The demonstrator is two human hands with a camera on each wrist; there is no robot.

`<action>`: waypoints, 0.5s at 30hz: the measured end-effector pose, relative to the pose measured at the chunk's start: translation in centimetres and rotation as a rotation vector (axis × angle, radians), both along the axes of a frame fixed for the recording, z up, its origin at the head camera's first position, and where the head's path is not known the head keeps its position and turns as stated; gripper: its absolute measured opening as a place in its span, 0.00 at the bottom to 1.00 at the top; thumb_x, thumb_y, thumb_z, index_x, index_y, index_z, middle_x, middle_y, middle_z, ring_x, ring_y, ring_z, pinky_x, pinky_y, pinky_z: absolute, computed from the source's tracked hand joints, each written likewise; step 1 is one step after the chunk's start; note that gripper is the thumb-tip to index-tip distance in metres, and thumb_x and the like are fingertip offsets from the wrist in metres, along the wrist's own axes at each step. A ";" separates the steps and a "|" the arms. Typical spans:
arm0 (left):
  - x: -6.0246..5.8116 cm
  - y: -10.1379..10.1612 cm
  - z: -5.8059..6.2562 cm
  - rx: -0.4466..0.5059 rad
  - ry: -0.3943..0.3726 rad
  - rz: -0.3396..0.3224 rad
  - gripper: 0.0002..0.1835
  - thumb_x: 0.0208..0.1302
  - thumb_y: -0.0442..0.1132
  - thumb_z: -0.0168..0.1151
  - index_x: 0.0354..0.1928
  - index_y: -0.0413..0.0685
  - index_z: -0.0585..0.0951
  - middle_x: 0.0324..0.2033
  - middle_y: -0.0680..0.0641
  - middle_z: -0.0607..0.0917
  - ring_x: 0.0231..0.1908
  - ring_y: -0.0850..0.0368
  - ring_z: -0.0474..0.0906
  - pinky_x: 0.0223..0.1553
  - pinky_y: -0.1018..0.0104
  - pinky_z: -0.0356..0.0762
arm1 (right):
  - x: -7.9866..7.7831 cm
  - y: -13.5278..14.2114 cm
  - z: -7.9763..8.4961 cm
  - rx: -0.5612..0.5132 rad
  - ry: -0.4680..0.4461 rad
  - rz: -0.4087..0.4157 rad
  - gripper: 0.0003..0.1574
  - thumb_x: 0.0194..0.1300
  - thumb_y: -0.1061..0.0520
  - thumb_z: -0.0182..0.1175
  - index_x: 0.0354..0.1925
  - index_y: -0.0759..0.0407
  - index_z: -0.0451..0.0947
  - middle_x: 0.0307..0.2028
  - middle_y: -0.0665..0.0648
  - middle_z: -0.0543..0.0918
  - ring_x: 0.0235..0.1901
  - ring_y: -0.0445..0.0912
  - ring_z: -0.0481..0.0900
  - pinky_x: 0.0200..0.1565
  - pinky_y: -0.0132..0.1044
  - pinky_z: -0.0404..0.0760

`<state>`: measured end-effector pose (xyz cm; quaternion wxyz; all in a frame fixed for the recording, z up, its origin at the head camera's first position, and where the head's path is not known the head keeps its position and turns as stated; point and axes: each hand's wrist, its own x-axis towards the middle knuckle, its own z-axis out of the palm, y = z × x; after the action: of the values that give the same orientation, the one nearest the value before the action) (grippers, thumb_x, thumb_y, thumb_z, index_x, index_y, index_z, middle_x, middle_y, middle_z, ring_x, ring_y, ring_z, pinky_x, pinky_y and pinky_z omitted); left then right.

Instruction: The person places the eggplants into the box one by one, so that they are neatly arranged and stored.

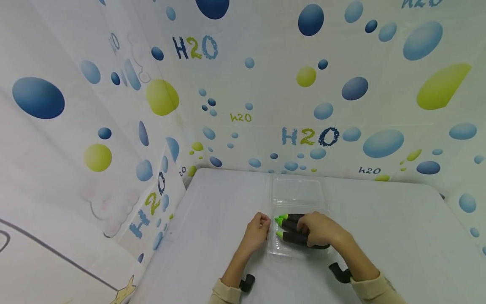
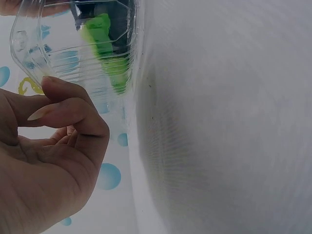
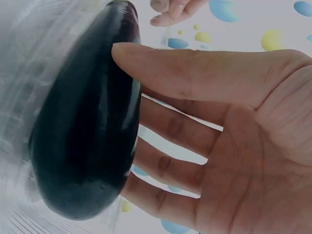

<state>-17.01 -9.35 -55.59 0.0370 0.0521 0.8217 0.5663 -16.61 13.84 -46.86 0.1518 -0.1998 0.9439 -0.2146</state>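
Note:
Three dark eggplants with green stem ends lie side by side in a clear plastic clamshell container [image 1: 277, 252]. They are the far eggplant [image 1: 294, 217], the middle eggplant [image 1: 288, 225] and the near eggplant [image 1: 292, 237]. My right hand [image 1: 320, 230] grips the near eggplant from above. In the right wrist view, the thumb lies across this glossy eggplant [image 3: 87, 122], with the other fingers behind it. At the container's left side, my left hand [image 1: 257, 230] has curled fingers, and its thumb and index tip meet at the rim [image 2: 24, 73].
The container's open lid [image 1: 298, 190] lies flat on the far side. Everything rests on a white table [image 1: 220, 202]. Behind and to the left stand white walls [image 1: 262, 84] printed with blue and green dots. A black wrist mount [image 1: 339, 273] sits on the right wrist.

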 end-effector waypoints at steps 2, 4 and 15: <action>0.0 0.0 0.0 0.000 0.003 -0.001 0.06 0.80 0.34 0.53 0.47 0.38 0.77 0.31 0.47 0.80 0.23 0.62 0.75 0.25 0.72 0.73 | 0.0 -0.2 -0.1 0.003 0.015 0.003 0.24 0.41 0.71 0.80 0.39 0.58 0.88 0.35 0.52 0.86 0.39 0.48 0.79 0.47 0.53 0.83; 0.1 0.0 0.1 -0.003 0.004 -0.001 0.06 0.79 0.34 0.53 0.47 0.38 0.77 0.31 0.48 0.80 0.23 0.62 0.75 0.25 0.72 0.73 | 0.1 -0.3 -0.1 0.003 0.023 0.008 0.23 0.41 0.71 0.80 0.39 0.59 0.88 0.34 0.53 0.86 0.38 0.48 0.79 0.46 0.53 0.83; 0.2 -0.1 -0.1 0.016 0.033 -0.006 0.05 0.79 0.33 0.54 0.46 0.36 0.76 0.31 0.43 0.81 0.22 0.62 0.75 0.24 0.71 0.72 | 0.2 -0.9 -0.5 -0.007 0.029 0.016 0.23 0.39 0.71 0.82 0.36 0.57 0.89 0.31 0.52 0.85 0.34 0.46 0.78 0.42 0.51 0.83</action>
<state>-16.85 -9.43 -55.67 0.0245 0.0642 0.8174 0.5719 -16.38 12.91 -47.38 0.1392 -0.2110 0.9436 -0.2137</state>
